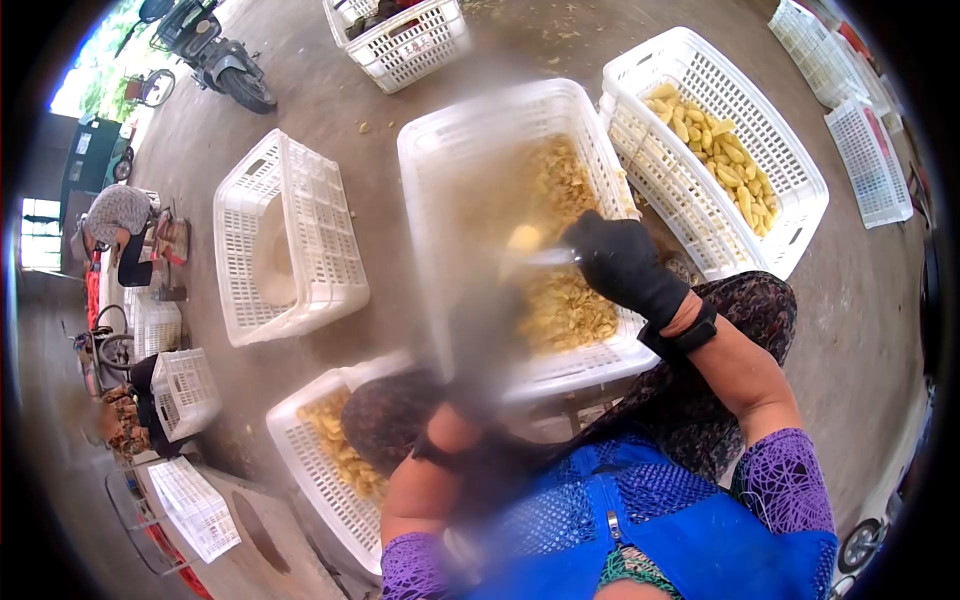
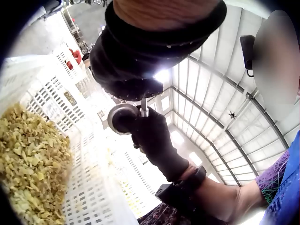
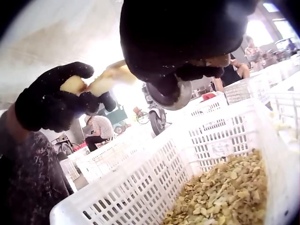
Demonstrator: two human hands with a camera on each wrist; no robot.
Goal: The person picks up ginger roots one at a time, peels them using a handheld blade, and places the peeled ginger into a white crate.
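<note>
My black-gloved right hand [image 1: 625,265] grips a metal tool [image 1: 548,257] over the middle crate; its bright narrow shaft points left. In the left wrist view, a round, cup-like metal end [image 2: 123,118] shows beside the right hand's fingers. My gloved left hand [image 3: 58,101] pinches a peeled yellow fruit [image 3: 110,80] between thumb and fingers, close to the right hand. Seen from the head, a smudge blurs the left hand, and the fruit sits at the tool's tip. Below both hands, the white crate [image 1: 475,115] holds many thin yellow pieces [image 1: 570,300].
A crate of whole peeled yellow fruit [image 1: 725,165] stands right of the middle one. Another crate [image 1: 290,240] stands to the left, and one with yellow pieces [image 1: 340,440] is by my left knee. Two people sit at far left; a motorbike [image 1: 215,55] stands behind.
</note>
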